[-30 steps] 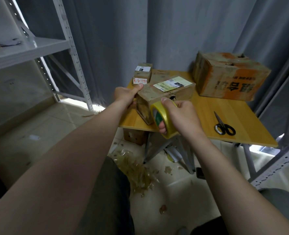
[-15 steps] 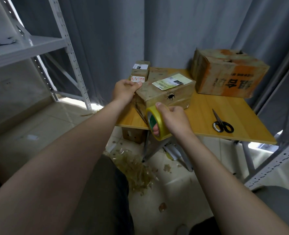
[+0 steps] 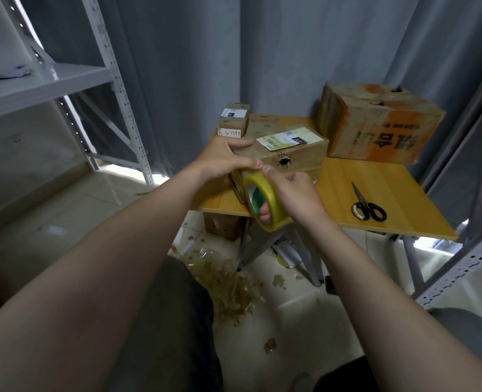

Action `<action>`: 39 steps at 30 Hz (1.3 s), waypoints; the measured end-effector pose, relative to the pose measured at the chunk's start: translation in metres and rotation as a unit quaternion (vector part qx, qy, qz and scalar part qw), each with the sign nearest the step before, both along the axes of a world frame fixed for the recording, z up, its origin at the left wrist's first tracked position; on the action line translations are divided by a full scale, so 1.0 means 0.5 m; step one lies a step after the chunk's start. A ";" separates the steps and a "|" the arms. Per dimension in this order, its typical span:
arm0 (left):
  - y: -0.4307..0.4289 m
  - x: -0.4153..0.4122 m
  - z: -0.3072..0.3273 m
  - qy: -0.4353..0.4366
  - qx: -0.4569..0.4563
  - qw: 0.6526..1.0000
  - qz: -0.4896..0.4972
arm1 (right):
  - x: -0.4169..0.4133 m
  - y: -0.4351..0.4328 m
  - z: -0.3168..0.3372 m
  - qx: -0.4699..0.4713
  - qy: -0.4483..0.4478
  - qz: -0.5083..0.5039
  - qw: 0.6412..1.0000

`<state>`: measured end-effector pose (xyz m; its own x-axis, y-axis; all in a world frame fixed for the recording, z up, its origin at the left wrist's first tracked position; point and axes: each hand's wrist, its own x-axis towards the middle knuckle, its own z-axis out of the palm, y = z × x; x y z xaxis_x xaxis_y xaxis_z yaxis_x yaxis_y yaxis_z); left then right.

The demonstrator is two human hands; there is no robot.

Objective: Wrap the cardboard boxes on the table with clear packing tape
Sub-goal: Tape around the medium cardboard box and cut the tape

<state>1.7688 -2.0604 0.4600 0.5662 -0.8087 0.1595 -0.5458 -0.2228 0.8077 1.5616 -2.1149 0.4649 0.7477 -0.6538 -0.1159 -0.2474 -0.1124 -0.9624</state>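
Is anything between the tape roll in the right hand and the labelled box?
Nothing visible. The right hand holds the yellowish roll of clear tape at the brown labelled cardboard box; the left hand grips the box beside it.

left hand [image 3: 223, 159]: grips near-left top edge of labelled box [image 3: 299, 154], fingers curled over it
right hand [image 3: 296, 193]: holds tape roll [image 3: 268, 205], fingers through core, thumb on top, thumb tip beside a left fingertip
tape roll: yellowish, on edge, in front of box's near face, at bench [image 3: 375, 182] near edge
labelled box: near-left part of bench, white label on top, hole in near face
small box [image 3: 232, 120]: far-left corner, just behind labelled box
large box [image 3: 375, 123]: far-right corner, orange print
scissors [image 3: 368, 206]: flat near right end, apart from boxes
floor: tape scraps [image 3: 223, 278] heaped below near edge
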 end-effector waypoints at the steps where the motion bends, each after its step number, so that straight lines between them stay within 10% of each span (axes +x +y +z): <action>1: -0.004 0.000 0.005 0.000 0.013 1.000 0.004 | -0.008 -0.002 -0.001 -0.013 0.024 -0.003 1.000; 39: 0.041 0.094 0.050 0.208 0.170 0.963 0.020 | -0.040 0.017 -0.018 -0.113 0.069 -0.043 0.990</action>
<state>1.8156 -2.0397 0.4850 0.5547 -0.7507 -0.3587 -0.1765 -0.5275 0.8310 1.5414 -2.1063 0.4560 0.6758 -0.7348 -0.0571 -0.3928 -0.2936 -0.8715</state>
